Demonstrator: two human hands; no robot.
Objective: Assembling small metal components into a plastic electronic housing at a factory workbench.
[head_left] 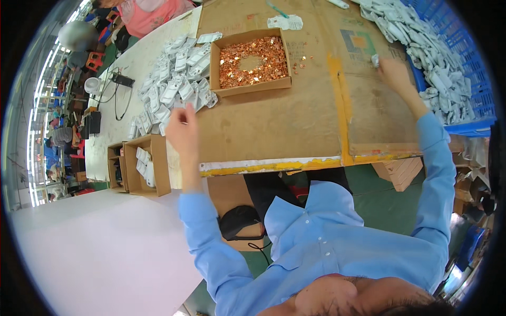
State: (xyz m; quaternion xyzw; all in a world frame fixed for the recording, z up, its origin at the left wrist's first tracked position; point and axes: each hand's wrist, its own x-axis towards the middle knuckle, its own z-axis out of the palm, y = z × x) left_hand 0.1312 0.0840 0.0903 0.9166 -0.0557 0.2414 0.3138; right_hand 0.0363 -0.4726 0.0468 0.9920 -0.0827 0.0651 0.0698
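Observation:
My left hand (182, 129) is at the near edge of a heap of white plastic housings (171, 87), its fingers curled together; whatever may be in them is too small to make out. Off to the right, my right hand (395, 75) reaches over the cardboard-covered table, beside the blue crate. Its fingertips grip a small white plastic piece (375, 60), mostly covered by the fingers. Between the hands, toward the far side, stands a shallow cardboard box (250, 91) full of small copper-coloured metal pieces (266, 73). A few such pieces (302, 66) lie loose just right of it.
A blue plastic crate (477, 124) on the right is heaped with white plastic parts (448, 79). Small cardboard boxes (163, 174) stand at the table's left corner. Black cables and an adapter (122, 80) lie far left. Across the table is a person in pink (150, 18).

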